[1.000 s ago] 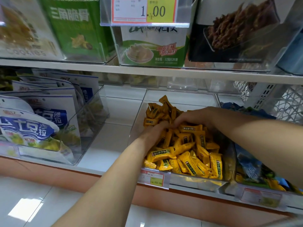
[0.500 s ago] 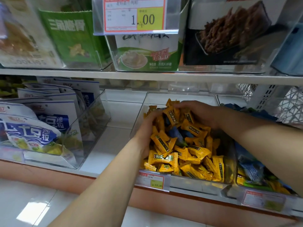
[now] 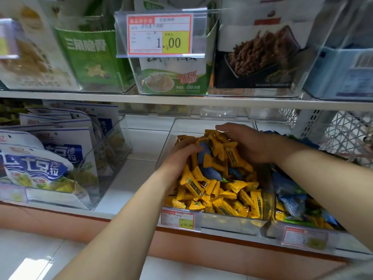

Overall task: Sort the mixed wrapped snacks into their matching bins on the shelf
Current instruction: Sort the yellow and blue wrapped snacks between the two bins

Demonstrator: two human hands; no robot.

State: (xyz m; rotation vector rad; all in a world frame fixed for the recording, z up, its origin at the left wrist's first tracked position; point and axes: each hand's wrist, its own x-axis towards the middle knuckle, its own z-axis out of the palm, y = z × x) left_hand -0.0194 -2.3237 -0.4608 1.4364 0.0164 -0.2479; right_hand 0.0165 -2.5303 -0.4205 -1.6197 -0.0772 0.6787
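1. The yellow snacks [image 3: 201, 184] and the blue snacks [image 3: 212, 173] among them have glossy, crinkled plastic wrappers.
2. Their bin [image 3: 214, 124] is clear, smooth plastic.
3. The shelf [image 3: 129, 178] is white, smooth, faintly shiny.
4. The far price tag [image 3: 159, 34] is matt paper behind a clear plastic holder.
5. The left bags [image 3: 34, 164] look glossy.
6. The near floor tiles [image 3: 30, 259] are glossy.

Bright even light; glare on floor [image 3: 24, 265]; edges bowed, seemingly blurred.

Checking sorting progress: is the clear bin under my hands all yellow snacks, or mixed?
Mixed. Blue wrappers lie among the yellow snacks in the clear bin, between the left hand and right hand.
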